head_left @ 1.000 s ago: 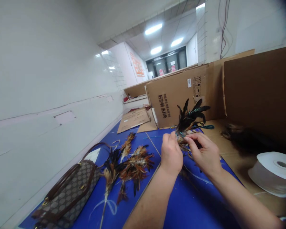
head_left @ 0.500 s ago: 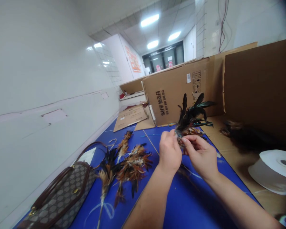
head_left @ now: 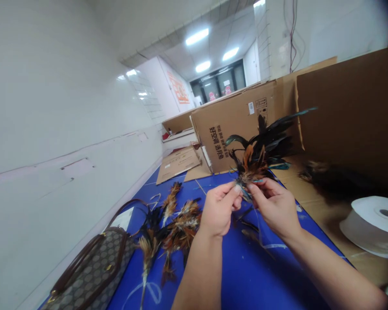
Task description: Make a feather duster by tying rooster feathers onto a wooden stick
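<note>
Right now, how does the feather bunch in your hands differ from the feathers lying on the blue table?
The feather bunch is held up, pinched at its base between the left hand and right hand, and fans upward; the loose feathers lie flat on the blue table, untouched. The feather bunch is mostly black with teal glints; the loose feathers show more brown and pale tips. Both have orange in them.

Blue table [head_left: 252, 275] bare at near centre; feather pile [head_left: 177, 228] blocks left, ribbon spool [head_left: 371, 219] right, cardboard boxes [head_left: 239, 129] ahead.
</note>
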`<state>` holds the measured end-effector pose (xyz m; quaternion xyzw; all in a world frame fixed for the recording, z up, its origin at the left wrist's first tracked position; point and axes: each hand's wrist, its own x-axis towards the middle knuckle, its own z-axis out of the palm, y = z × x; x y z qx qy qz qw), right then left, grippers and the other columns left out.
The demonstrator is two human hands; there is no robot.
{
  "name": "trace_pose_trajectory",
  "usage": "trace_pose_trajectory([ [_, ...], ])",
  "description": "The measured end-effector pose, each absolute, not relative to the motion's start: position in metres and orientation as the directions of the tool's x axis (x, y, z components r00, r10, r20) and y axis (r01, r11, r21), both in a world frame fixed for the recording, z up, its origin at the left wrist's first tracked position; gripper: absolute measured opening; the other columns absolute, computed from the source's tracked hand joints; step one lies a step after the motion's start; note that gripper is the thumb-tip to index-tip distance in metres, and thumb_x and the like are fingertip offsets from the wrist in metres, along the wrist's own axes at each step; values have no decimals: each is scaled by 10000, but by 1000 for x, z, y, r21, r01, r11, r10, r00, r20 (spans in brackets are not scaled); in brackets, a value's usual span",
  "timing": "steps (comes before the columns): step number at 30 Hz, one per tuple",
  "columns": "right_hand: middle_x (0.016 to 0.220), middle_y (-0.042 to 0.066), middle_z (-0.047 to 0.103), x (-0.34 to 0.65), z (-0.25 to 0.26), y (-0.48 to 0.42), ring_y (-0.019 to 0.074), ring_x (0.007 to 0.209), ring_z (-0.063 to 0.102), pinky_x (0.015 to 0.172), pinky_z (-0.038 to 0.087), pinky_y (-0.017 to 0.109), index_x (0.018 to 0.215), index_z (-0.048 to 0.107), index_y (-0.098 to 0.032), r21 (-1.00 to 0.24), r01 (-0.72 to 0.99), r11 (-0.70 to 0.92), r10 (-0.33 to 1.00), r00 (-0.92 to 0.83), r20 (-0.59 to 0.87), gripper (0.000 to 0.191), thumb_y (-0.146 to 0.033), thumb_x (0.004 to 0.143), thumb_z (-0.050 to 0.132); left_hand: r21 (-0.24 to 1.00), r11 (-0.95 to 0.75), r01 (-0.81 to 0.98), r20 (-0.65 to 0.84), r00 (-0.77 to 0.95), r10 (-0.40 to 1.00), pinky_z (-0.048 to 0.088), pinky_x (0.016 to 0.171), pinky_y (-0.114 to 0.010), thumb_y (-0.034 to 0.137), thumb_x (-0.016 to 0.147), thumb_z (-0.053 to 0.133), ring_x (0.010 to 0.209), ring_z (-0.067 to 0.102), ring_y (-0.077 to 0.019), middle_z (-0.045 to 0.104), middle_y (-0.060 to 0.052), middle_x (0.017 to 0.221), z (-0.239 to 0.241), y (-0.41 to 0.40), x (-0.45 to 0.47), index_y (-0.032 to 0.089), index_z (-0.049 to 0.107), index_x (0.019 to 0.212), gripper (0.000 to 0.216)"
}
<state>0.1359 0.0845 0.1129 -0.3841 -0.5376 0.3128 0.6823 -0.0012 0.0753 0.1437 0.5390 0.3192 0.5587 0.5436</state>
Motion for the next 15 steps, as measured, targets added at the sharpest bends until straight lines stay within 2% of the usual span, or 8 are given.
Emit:
trace_pose_trajectory([
  [4,665,39,679,132,112,82,207,623,624,522,478,303,933,749,-180,-865,-73,497,851,237,469,247,-410,844,734,928,-148,-342,224,194,955,237,529,-212,347,815,790,566,376,-45,501,8,679,146,74,-3,86,691,811,279],
  [8,748,55,719,131,112,82,171,564,578,462,429,277,992,770,-170,-881,-123,457,881,199,429,298,-422,834,752,926,-139,-351,221,206,953,233,524,-215,341,811,798,560,388,-42,513,-1,690,147,73,-7,77,700,811,282],
  [12,856,57,743,138,111,88,129,518,515,434,408,257,1008,770,-179,-923,-176,342,939,38,341,326,-435,807,780,928,-118,-353,215,247,945,217,523,-219,335,816,795,565,373,-42,502,1,690,147,73,-10,78,690,802,278],
  [15,812,40,719,143,108,94,118,515,498,432,401,242,975,765,-175,-948,-182,259,963,-26,268,345,-460,785,797,928,-112,-357,213,257,943,204,524,-217,339,819,794,564,350,-46,469,18,651,143,75,-8,78,694,840,280],
])
